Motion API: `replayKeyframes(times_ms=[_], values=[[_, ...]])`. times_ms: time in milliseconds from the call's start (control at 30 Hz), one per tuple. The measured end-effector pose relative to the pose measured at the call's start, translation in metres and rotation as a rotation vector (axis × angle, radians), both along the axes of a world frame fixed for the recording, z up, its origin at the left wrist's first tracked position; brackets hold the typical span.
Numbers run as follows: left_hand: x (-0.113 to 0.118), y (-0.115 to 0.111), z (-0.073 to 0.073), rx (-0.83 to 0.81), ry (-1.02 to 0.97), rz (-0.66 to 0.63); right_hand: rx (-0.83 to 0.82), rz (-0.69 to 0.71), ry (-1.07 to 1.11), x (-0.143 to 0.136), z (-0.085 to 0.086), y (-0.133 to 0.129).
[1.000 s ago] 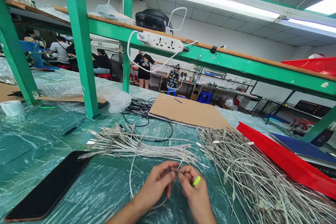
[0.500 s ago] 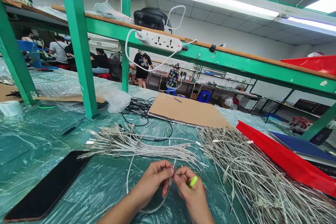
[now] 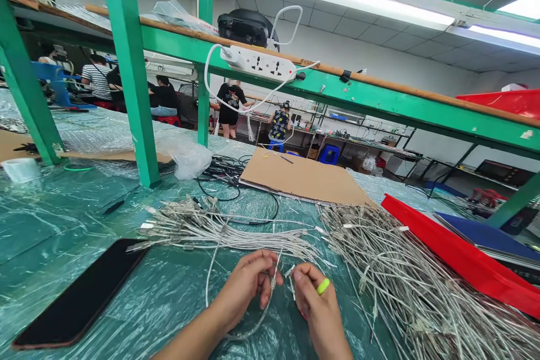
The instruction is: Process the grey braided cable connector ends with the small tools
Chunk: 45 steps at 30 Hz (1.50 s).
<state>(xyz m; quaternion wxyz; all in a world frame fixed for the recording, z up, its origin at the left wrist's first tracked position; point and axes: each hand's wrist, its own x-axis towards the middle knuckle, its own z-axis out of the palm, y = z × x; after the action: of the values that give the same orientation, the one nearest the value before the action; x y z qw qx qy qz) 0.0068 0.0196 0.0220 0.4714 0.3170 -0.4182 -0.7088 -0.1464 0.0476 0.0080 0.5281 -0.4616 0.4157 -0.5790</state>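
Hands meet low over a green plastic-covered workbench (image 3: 63, 219): the left hand (image 3: 248, 287) pinches one thin grey braided cable (image 3: 211, 292) near its end, the right hand (image 3: 314, 304), a yellow-green ring on one finger, grips its metal tip. Just beyond lies a small sorted cable bundle (image 3: 219, 230); right of the grip sprawls a large loose cable heap (image 3: 405, 281).

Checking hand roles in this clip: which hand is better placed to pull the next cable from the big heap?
Probably the right hand: the large heap of cables lies just to its right, and it pinches only a short cable end. The left hand holds the looped cable and sits nearer the smaller bundle.
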Motion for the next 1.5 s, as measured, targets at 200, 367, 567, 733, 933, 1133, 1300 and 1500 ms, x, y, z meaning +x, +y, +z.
replayKeyframes(times_ms=[200, 367, 567, 733, 933, 1133, 1300, 1500], values=[[-0.001, 0.002, 0.002, 0.015, -0.017, -0.022, 0.037, 0.028, 0.113, -0.003, -0.004, -0.006], [-0.002, 0.002, -0.002, -0.002, -0.023, 0.004, -0.07, 0.004, 0.233, 0.001, 0.0, 0.0], [-0.002, 0.004, 0.0, -0.061, -0.087, -0.052, -0.079, -0.094, 0.358, 0.0, 0.002, 0.0], [-0.004, 0.008, 0.001, -0.104, -0.244, -0.192, -0.075, -0.157, 0.336, -0.004, 0.0, -0.003], [-0.004, 0.004, -0.005, -0.122, -0.337, -0.104, -0.098, -0.182, 0.274, -0.006, 0.004, 0.0], [-0.001, -0.002, -0.001, -0.14, -0.284, 0.058, -0.147, -0.154, 0.323, 0.003, 0.014, 0.014], [-0.005, 0.002, -0.003, -0.181, -0.271, 0.045, -0.107, -0.236, 0.355, 0.006, 0.016, 0.01], [-0.009, 0.007, -0.004, -0.206, -0.333, 0.084, -0.099, -0.25, 0.29, 0.01, 0.015, 0.008]])
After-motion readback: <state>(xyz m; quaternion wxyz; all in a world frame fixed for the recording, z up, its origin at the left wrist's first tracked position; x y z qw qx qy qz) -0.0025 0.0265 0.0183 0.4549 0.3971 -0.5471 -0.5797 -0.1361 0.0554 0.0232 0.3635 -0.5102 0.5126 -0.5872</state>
